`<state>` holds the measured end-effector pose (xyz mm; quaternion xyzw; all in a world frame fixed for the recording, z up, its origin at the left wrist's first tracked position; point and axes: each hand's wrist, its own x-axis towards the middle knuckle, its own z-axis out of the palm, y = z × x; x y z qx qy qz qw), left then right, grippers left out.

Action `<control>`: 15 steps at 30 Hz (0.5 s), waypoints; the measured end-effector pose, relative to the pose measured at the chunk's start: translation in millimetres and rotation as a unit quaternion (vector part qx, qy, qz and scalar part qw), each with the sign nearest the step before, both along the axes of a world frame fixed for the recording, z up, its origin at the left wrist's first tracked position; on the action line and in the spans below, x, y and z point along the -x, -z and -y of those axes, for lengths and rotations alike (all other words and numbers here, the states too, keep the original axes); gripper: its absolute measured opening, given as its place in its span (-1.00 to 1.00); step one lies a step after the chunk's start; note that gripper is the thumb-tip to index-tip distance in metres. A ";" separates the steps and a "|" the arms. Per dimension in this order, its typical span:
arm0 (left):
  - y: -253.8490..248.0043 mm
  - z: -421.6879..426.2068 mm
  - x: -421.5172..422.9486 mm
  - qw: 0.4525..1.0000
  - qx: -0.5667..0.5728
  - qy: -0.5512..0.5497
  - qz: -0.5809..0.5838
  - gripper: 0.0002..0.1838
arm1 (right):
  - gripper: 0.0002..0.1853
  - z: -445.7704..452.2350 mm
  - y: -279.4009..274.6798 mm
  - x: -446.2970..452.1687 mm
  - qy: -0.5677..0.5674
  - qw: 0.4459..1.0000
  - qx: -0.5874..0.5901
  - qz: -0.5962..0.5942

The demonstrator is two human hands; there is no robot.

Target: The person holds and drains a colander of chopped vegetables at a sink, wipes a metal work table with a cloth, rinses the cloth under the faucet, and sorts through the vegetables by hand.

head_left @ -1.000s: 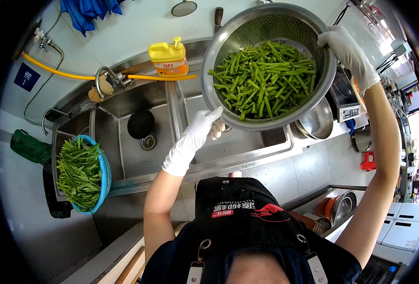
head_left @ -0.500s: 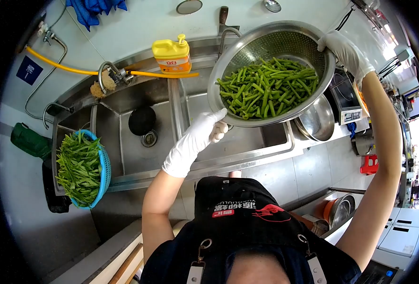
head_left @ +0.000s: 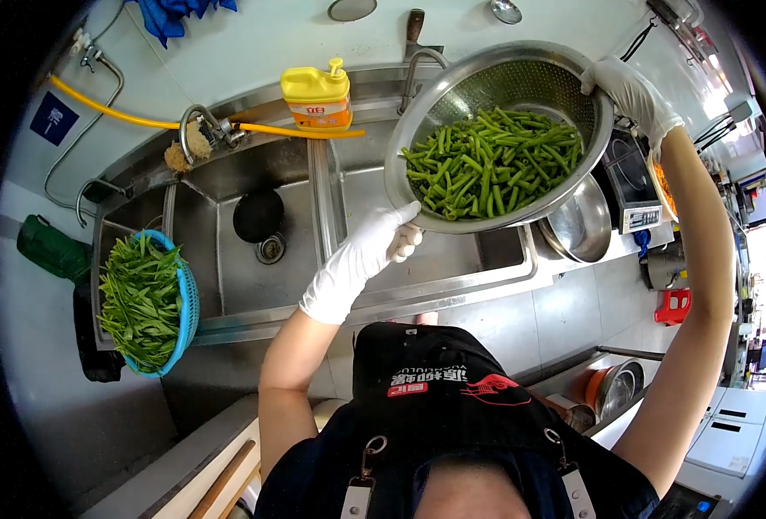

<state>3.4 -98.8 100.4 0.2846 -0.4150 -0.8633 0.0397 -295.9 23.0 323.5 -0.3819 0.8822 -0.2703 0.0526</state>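
Observation:
A large metal colander [head_left: 418,104] holds cut green stems [head_left: 491,164] and hangs tilted over the right sink basin. My left hand [head_left: 367,251], in a white glove, grips its near left rim, thumb on top and fingers curled below. At the far right rim, my right hand [head_left: 634,95] is closed on the edge, also gloved in white. The colander's underside is hidden.
A blue basket [head_left: 189,298] of leafy greens stands at the sink's left end. Behind the basins [head_left: 292,225] are a yellow detergent bottle [head_left: 316,97] and taps. A metal bowl [head_left: 577,221] and a scale [head_left: 641,216] lie to the right.
The colander has come slightly lower in view and tilted, with both hands still on its rim. The stems have slumped toward the near side. The tap behind it has come into sight.

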 end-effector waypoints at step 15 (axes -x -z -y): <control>-6.3 -2.8 2.5 1.000 -0.020 -0.002 0.009 -0.63 | -0.80 9.4 8.3 26.3 -0.028 0.998 -0.046 0.032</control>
